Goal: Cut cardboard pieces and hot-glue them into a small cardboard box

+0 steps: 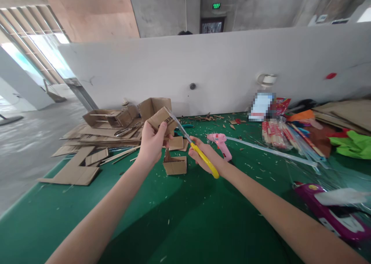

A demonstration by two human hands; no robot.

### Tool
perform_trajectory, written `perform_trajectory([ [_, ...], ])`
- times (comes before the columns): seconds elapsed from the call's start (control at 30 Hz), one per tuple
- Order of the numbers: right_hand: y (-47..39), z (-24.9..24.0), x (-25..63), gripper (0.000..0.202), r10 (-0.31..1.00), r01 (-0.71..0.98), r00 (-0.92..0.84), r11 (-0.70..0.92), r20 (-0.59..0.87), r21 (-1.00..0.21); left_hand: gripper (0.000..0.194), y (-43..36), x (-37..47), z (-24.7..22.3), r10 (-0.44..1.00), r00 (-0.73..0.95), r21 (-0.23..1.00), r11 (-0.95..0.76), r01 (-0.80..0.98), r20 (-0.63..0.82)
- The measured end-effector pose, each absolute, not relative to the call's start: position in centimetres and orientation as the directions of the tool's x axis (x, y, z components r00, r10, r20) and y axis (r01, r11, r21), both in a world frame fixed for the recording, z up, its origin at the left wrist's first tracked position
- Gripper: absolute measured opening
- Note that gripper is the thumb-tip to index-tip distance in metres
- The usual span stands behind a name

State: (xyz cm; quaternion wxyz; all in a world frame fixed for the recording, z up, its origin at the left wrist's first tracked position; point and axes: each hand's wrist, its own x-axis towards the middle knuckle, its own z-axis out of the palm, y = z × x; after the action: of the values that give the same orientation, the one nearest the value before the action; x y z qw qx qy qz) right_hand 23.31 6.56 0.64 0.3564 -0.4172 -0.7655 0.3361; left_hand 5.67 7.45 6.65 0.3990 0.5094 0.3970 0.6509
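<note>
My left hand [152, 142] pinches a small piece of brown cardboard [159, 118] with dark printing on it, held up over the table. In my right hand [207, 154] are scissors with yellow handles [203, 159]; their metal blades point up and left and lie along the cardboard's right edge. Whether the blades are apart is too small to tell. Below and between my hands a small cardboard box shape [175, 166] stands on the green table [162, 217]. Just right of my right hand lies a pink glue gun [222, 143].
Cardboard sheets [77, 171] and boxes [101, 118] are piled at the left. At the right are a phone [261, 106], packaged sticks [274, 134], green cloth [353, 144] and a purple device [330, 212]. A white partition [223, 70] stands behind the table.
</note>
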Motion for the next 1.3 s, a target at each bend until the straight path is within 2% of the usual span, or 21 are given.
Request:
perform_trajectory([
  [0.2,6.8,0.9,23.4,0.054,0.884,0.494,-0.393,0.435,0.252,-0.753,0.025,7.6,5.6,6.4,0.923,-0.155,0.921,-0.371,-0.12,0.352],
  [0.53,6.6,0.2,23.5,0.056,0.873,0.503,-0.388,0.469,0.295,-0.726,0.027,7.7,5.4,6.1,0.926,-0.121,0.922,-0.37,-0.113,0.356],
  [0.8,6.3,-0.1,23.6,0.064,0.832,0.359,-0.441,0.508,0.337,-0.783,0.027,7.7,5.3,6.2,0.924,-0.089,0.916,-0.38,-0.13,0.371],
  [1.0,6.1,0.4,23.6,0.074,0.853,0.383,-0.427,0.47,0.299,-0.795,0.028,7.6,5.0,6.4,0.92,-0.052,0.915,-0.393,-0.096,0.389],
  [1.3,5.4,0.7,23.1,0.07,0.896,0.454,-0.366,0.409,0.252,-0.792,0.029,7.6,5.1,6.2,0.927,-0.051,0.922,-0.374,-0.096,0.371],
])
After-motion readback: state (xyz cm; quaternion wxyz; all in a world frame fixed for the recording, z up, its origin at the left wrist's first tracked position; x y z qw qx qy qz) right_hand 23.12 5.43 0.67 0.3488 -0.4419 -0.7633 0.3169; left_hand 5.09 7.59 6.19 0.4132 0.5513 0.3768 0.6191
